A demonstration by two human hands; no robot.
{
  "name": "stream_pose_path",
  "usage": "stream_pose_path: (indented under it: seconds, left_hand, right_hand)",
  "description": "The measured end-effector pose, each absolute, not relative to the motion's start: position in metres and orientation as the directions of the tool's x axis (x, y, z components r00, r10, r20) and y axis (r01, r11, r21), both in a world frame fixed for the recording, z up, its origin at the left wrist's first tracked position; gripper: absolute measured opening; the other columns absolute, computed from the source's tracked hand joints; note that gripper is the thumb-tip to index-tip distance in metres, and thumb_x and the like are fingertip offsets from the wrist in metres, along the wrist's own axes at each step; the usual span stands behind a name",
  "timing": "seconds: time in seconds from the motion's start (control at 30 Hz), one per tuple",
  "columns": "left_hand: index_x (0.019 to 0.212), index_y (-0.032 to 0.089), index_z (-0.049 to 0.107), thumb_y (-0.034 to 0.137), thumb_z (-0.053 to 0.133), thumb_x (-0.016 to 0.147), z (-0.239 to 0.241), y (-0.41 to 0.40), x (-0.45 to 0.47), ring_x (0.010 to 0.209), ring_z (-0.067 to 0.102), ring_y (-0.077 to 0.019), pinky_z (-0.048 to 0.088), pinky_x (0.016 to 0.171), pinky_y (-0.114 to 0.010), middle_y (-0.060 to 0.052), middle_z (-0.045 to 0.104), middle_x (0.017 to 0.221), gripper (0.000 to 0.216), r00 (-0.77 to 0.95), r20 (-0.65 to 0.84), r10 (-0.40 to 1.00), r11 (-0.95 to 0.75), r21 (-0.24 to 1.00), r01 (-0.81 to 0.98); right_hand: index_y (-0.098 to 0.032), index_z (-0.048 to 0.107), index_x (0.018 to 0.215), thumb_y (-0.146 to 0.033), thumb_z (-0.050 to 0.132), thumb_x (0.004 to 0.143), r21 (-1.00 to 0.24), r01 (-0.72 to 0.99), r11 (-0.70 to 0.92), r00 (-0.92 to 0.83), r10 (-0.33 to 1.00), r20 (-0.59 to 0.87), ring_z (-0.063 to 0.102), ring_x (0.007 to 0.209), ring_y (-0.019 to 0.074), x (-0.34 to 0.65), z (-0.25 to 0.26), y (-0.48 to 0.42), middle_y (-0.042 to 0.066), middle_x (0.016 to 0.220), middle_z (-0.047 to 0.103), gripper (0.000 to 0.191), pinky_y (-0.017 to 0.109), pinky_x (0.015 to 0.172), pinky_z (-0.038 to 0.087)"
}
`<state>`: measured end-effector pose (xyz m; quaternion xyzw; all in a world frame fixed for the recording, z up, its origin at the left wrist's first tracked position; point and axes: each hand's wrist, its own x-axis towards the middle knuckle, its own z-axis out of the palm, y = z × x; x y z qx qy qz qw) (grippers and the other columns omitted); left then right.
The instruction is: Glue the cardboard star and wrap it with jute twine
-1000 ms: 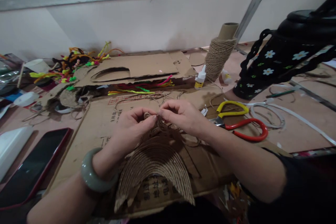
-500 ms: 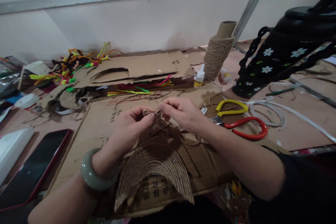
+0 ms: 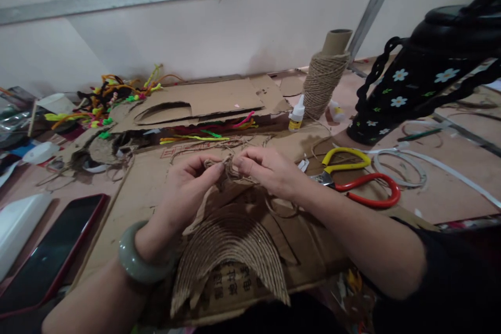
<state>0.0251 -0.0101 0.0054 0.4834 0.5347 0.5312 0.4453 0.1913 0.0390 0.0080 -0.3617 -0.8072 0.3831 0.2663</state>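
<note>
Between my two hands is a small bunch of brown twine, looped or knotted. My left hand pinches it from the left, thumb on top. From the right, my right hand grips the same twine between thumb and fingertips. Exactly how the strands cross is too small to make out. Just below my hands lies an arch of twine rows on a printed cardboard sheet. A loose loop of twine trails under my right wrist.
Right of my hands lie scissors with yellow and red handles. Behind stand a glue bottle, a twine spool and a black flowered tumbler. A phone lies at left, colourful pipe cleaners at the back left.
Both hands have shifted slightly left with the twine, and the bunch between the fingertips has turned a little. Objects on the table stay where they were.
</note>
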Motion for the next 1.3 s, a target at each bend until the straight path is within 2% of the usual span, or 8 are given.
stream_pose_path:
  seconds: [0.17,0.43,0.6,0.8,0.9,1.03,1.17,1.3]
  left_hand:
    - [0.07,0.015,0.068,0.023,0.071,0.068,0.007,-0.009,0.024,0.059,0.056,-0.0106,0.045,0.06,-0.023,0.0,0.065,0.065,0.009,-0.158,0.001,0.987,-0.014,0.997,-0.075]
    - [0.069,0.018,0.071,0.028,0.07,0.07,0.002,-0.002,0.016,0.066,0.055,-0.0104,0.043,0.065,-0.021,0.0,0.067,0.07,0.01,-0.191,0.037,0.981,-0.064,0.988,-0.137]
    - [0.066,0.018,0.07,0.023,0.07,0.069,0.004,-0.001,0.013,0.061,0.053,-0.0101,0.043,0.064,-0.021,0.001,0.063,0.061,0.006,-0.177,0.032,0.984,-0.042,0.998,-0.056]
    - [0.065,0.016,0.068,0.026,0.07,0.068,0.008,-0.003,0.016,0.064,0.058,-0.0145,0.045,0.068,-0.026,-0.003,0.065,0.062,0.012,-0.08,-0.05,0.996,0.054,0.997,0.055]
    - [0.07,0.016,0.068,0.032,0.071,0.068,0.007,-0.003,0.017,0.062,0.056,-0.0133,0.043,0.061,-0.024,-0.001,0.064,0.065,0.016,-0.068,-0.057,0.996,0.062,0.996,0.07]
    - [0.061,0.017,0.064,0.031,0.072,0.067,0.004,-0.004,0.019,0.052,0.047,-0.0097,0.037,0.049,-0.022,0.002,0.056,0.056,0.017,0.002,-0.093,0.996,0.091,0.984,0.154]
    - [0.06,0.017,0.063,0.028,0.069,0.068,0.003,-0.005,0.021,0.052,0.047,-0.0097,0.037,0.05,-0.022,0.002,0.057,0.057,0.016,0.004,-0.087,0.996,0.086,0.989,0.118]
    - [0.063,0.017,0.066,0.025,0.07,0.068,0.003,-0.003,0.02,0.057,0.051,-0.01,0.04,0.056,-0.022,0.001,0.062,0.062,0.01,-0.072,-0.032,0.997,0.035,0.998,0.046]
  right_hand:
    - [-0.016,0.057,0.071,-0.028,0.045,0.087,-0.788,0.382,0.482,-0.635,0.757,0.155,0.044,0.061,0.0084,0.19,0.005,0.041,-0.002,0.064,0.053,0.023,0.022,0.059,0.03]
    - [-0.016,0.057,0.069,-0.031,0.044,0.087,-0.808,0.38,0.45,-0.587,0.793,0.165,0.048,0.062,0.0101,0.194,0.004,0.049,-0.001,0.064,0.056,0.026,0.024,0.061,0.033]
    - [-0.015,0.058,0.071,-0.033,0.045,0.086,-0.816,0.392,0.424,-0.528,0.83,0.178,0.049,0.061,0.0105,0.197,0.006,0.054,-0.001,0.063,0.057,0.027,0.025,0.06,0.034]
    - [-0.015,0.059,0.069,-0.032,0.048,0.084,-0.839,0.357,0.41,-0.469,0.856,0.219,0.048,0.058,0.0095,0.199,0.006,0.058,-0.002,0.06,0.057,0.025,0.024,0.058,0.035]
    - [-0.015,0.061,0.072,-0.031,0.05,0.083,-0.83,0.347,0.437,-0.524,0.824,0.215,0.049,0.058,0.0092,0.198,0.004,0.057,-0.002,0.06,0.058,0.022,0.024,0.058,0.035]
    - [-0.015,0.063,0.074,-0.027,0.052,0.082,-0.821,0.328,0.467,-0.568,0.792,0.223,0.051,0.061,0.0095,0.194,0.002,0.053,-0.002,0.061,0.058,0.018,0.024,0.062,0.036]
    - [-0.015,0.064,0.077,-0.027,0.051,0.083,-0.815,0.326,0.479,-0.571,0.787,0.234,0.052,0.064,0.0097,0.193,0.005,0.049,-0.001,0.065,0.059,0.019,0.024,0.064,0.037]
    - [-0.015,0.061,0.096,-0.038,0.053,0.083,-0.828,0.335,0.45,-0.575,0.793,0.199,0.054,0.068,0.0111,0.193,0.005,0.045,0.001,0.076,0.063,0.027,0.024,0.062,0.038]
